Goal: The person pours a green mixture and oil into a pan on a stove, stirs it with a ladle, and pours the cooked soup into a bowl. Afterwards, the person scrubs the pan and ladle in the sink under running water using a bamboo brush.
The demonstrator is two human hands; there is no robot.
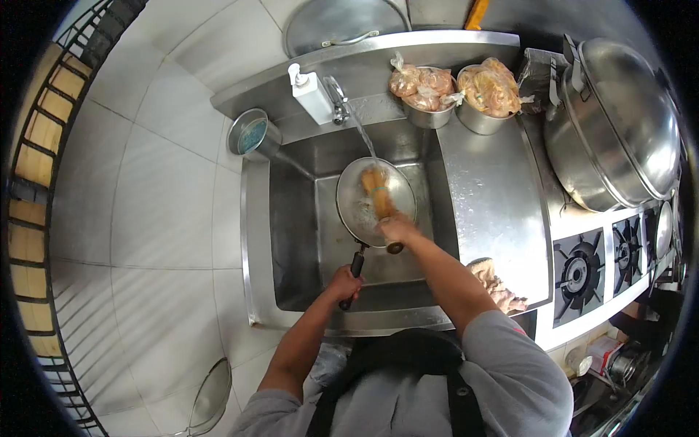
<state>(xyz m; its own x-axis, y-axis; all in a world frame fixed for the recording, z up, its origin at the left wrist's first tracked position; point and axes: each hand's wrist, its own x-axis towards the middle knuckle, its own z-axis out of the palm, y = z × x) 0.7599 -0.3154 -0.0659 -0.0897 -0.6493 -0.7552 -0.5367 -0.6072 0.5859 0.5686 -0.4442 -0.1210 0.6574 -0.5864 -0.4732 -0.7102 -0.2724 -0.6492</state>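
Note:
My left hand (345, 282) is wrapped round the black handle of a metal frying pan (352, 191), which is held inside the steel sink (291, 255). A bamboo wok brush (376, 188) is gripped in my right hand (397, 229), its bristles against the inside of the pan. Water from the tap (339, 102) runs down into the pan's far side, and some water lies in it. Part of the pan's right edge is hidden behind my right hand.
A white pump bottle (312, 95) and a metal container (253, 135) stand by the sink. Two pots (428, 116) hold bagged food. To the right are a cloth (496, 282), a large steel pot (610, 131) and gas burners (579, 275).

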